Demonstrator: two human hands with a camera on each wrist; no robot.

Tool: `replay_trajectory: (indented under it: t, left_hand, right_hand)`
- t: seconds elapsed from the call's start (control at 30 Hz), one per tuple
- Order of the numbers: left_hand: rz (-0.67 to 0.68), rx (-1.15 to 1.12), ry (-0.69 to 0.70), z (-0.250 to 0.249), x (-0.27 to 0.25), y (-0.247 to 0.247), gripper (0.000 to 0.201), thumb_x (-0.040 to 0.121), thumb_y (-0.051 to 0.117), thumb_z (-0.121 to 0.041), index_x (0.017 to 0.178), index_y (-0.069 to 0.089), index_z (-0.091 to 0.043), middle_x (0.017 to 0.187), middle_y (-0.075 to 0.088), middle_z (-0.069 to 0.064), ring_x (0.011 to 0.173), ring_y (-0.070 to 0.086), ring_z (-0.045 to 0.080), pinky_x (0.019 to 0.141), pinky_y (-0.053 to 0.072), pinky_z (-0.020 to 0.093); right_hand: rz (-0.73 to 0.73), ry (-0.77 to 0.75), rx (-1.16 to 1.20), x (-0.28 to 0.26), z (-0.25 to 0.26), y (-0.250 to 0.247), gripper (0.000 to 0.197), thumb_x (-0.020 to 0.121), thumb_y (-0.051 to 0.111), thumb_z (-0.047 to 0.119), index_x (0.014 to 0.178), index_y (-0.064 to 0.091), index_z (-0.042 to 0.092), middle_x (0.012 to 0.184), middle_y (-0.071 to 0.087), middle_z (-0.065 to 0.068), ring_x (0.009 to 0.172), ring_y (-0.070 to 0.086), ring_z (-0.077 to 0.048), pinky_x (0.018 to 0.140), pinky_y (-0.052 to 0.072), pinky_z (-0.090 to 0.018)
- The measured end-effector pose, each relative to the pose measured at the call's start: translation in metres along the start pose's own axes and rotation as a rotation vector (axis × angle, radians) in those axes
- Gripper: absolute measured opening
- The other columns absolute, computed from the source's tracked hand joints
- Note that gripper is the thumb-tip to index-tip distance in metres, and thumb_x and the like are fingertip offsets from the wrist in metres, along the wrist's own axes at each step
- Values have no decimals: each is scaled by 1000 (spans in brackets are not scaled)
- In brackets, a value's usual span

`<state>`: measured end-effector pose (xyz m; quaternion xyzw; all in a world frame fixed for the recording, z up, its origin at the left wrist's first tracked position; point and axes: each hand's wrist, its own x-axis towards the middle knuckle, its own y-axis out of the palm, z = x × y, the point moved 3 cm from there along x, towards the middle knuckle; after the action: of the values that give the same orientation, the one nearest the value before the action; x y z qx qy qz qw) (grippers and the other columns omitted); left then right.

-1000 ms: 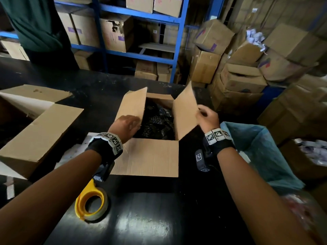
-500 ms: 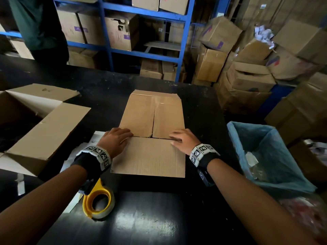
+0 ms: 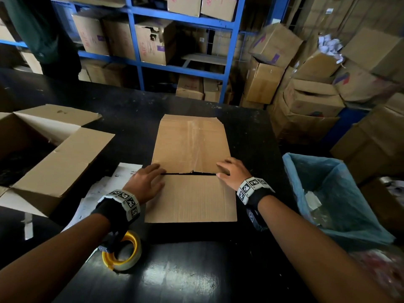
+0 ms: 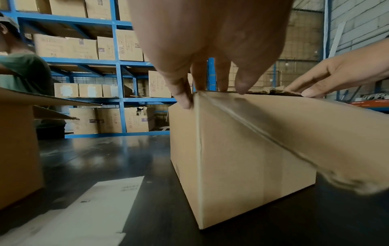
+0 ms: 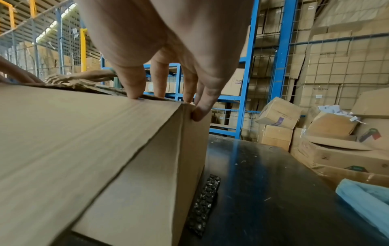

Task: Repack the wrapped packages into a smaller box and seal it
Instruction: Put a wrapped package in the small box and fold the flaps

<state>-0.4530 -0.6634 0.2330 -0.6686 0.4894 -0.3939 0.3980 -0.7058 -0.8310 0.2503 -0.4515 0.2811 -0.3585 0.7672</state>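
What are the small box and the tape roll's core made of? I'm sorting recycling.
Small box: plain brown corrugated cardboard, matte; fine ribbing shows on the near flap. Tape roll: the yellow core looks like smooth plastic, wound with glossy clear tape.

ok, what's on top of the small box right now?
Both hands: left hand and right hand press straight fingers on the folded side flaps of the small box. No tape visible across them. Contents are hidden.

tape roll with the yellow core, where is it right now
In the head view the tape roll lies flat on the black table, partly under the left wrist, beside the small box.
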Motion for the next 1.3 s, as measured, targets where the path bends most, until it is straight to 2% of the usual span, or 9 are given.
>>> replay_trajectory:
  t: [0.13,0.33,0.6,0.73,0.83,0.93,1.03,1.17,1.3]
  left_hand:
    - [-35,-64,-37,6,14,-7,43,85,59,-39,121,63,-16,130,52,6,115,55,26,96,44,36]
    - [311,-15,-231,3,44,-11,74,92,54,-41,151,16,-19,158,7,13,141,24,33,114,21,36]
    - [199,-192,-140,-43,15,15,102,53,32,-73,136,48,-15,146,38,15,118,56,27,101,43,34]
    - [239,-187,-9,-87,-2,48,81,69,33,-66,138,46,-25,151,34,9,109,62,23,97,46,32]
    - [146,-103,25,-97,12,42,56,86,43,-51,137,42,-30,130,58,-5,108,61,19,91,49,35]
    - [16,-22,-26,-75,53,16,51,89,47,-47,137,39,-30,131,55,-1,116,53,21,95,46,40]
    - [116,91,-214,-32,102,-2,66,89,47,-51,145,25,-23,153,25,4,137,29,28,110,31,47]
    - [253,101,-193,-19,121,-2,64,86,50,-54,133,40,-12,137,45,11,123,44,32,100,42,47]
    - [170,208,-239,-36,99,13,60,86,45,-55,129,44,-13,129,45,13,118,43,32,95,42,45]
  right_hand:
    - [18,-12,-31,-2,3,-4,47,95,52,35,141,45,26,151,32,-3,142,21,-20,113,23,-35]
    - [133,-44,-282,-7,21,5,52,95,41,48,145,31,38,152,22,-5,142,15,-24,109,30,-50]
    - [183,61,-418,10,-26,-16,48,101,33,37,148,23,38,158,12,1,146,7,-24,110,24,-50]
    - [-38,193,-290,3,-56,-36,43,98,42,22,139,44,33,150,30,-4,138,26,-26,108,31,-46]
    - [-202,228,-107,-2,-49,-35,35,96,48,22,131,57,22,138,44,-7,130,37,-25,103,35,-38]
    - [-118,308,-80,-4,-34,-23,55,89,52,52,137,48,24,142,38,-7,133,31,-29,104,34,-45]
    - [22,341,-184,-4,-26,-10,83,81,49,69,147,28,25,154,19,-7,143,14,-34,112,24,-51]
    - [78,357,-109,7,-38,-9,85,85,51,64,152,15,25,161,-1,-7,148,-6,-31,116,13,-52]
    - [35,275,-78,21,-52,-24,75,88,60,47,149,26,19,160,12,-6,148,5,-26,119,14,-42]
